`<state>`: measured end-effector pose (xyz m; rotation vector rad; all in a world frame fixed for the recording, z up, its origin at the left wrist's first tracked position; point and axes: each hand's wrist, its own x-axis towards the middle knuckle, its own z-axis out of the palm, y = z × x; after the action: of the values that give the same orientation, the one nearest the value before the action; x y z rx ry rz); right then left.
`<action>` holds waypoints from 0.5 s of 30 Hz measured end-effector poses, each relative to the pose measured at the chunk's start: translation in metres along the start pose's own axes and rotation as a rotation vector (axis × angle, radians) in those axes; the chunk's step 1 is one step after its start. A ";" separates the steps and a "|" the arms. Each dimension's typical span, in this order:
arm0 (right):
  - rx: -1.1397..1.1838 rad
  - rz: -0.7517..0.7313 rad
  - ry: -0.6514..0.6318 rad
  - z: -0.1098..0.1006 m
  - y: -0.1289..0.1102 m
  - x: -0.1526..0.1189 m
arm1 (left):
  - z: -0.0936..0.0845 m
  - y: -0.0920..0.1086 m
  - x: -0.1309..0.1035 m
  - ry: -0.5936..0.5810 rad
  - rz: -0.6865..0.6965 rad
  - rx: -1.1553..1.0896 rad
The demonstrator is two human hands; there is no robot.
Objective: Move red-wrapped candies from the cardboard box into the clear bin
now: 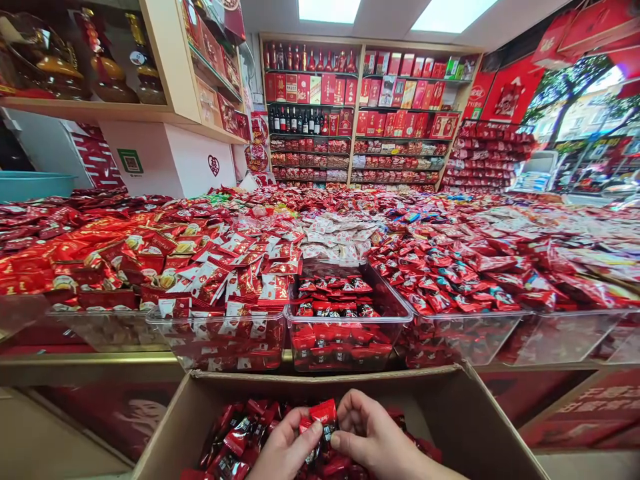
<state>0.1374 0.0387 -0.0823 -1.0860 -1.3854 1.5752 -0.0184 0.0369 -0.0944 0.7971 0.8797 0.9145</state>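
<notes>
My left hand [286, 448] pinches a small red candy packet [324, 412] with black and white print between thumb and fingers. From the other side, my right hand [373, 432] has its thumb and curled fingers closed at the edge of the packets. A second packet seems to sit under my left thumb, partly hidden. Both hands are inside an open cardboard box [440, 393], above a heap of loose red and black candy packets [240, 433]. Just beyond the box stands a clear plastic bin [400, 317], partly filled with red packets lined in rows.
Other clear bins heaped with wrapped sweets [450, 273] stretch left and right along the counter. White packets [340, 233] lie behind the middle bin. A cabinet [165, 87] overhangs the left side. Shelves [358, 100] of bottles and boxes stand at the back.
</notes>
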 end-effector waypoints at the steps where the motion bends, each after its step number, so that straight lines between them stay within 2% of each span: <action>1: 0.000 0.023 -0.005 0.000 0.000 -0.001 | 0.000 0.000 -0.001 0.000 0.007 0.036; 5: -0.039 0.051 -0.004 0.000 0.005 -0.004 | 0.001 0.003 -0.005 0.014 -0.051 0.165; 9: -0.222 0.032 -0.001 -0.001 0.000 -0.006 | 0.001 0.005 -0.006 0.076 -0.124 0.132; 12: -0.470 -0.012 -0.031 -0.005 -0.029 -0.014 | -0.005 0.007 -0.003 0.137 -0.083 0.038; 15: -0.532 -0.194 -0.016 -0.014 -0.086 -0.023 | -0.016 0.005 0.003 0.109 -0.090 -0.046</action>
<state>0.1589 0.0328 0.0051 -1.1935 -1.9204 1.1028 -0.0332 0.0450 -0.0972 0.6676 0.9786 0.9021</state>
